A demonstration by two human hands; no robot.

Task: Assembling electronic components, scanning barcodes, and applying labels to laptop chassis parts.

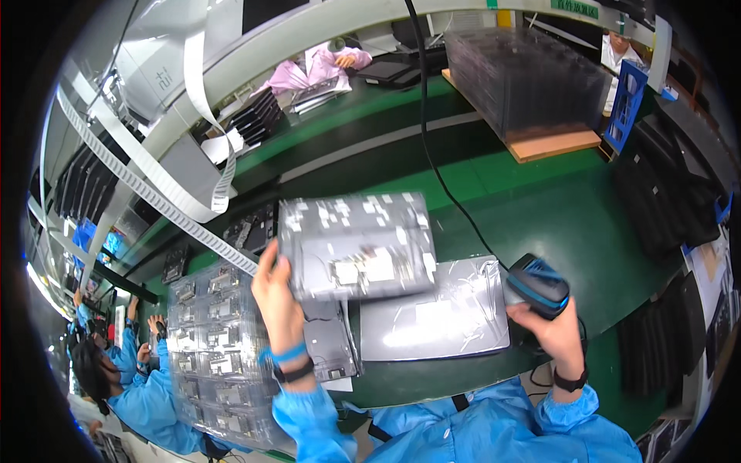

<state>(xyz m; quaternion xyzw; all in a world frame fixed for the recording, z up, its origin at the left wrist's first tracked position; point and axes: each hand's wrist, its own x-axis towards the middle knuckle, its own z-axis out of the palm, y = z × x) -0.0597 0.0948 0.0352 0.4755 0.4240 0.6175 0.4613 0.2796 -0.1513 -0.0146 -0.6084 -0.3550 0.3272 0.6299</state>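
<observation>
My left hand (278,302) grips the left edge of a dark grey laptop chassis (356,247), holding it tilted above the table. White labels and bare parts show on the chassis, blurred by motion. In my right hand (554,333) is a black and blue handheld barcode scanner (538,287), its cord running up from it. Between my hands, a silver laptop cover (432,320) with a glossy film lies flat on the green table (556,208). Another grey laptop part (328,347) lies beside it, partly hidden by the raised chassis and my left arm.
Stacked clear plastic trays (208,347) of small components stand to my left. A large wrapped stack (525,81) rests on a wooden board at the back right. Black padded cases (664,201) line the right side. A black cable (424,116) hangs down. Co-workers (147,401) sit nearby.
</observation>
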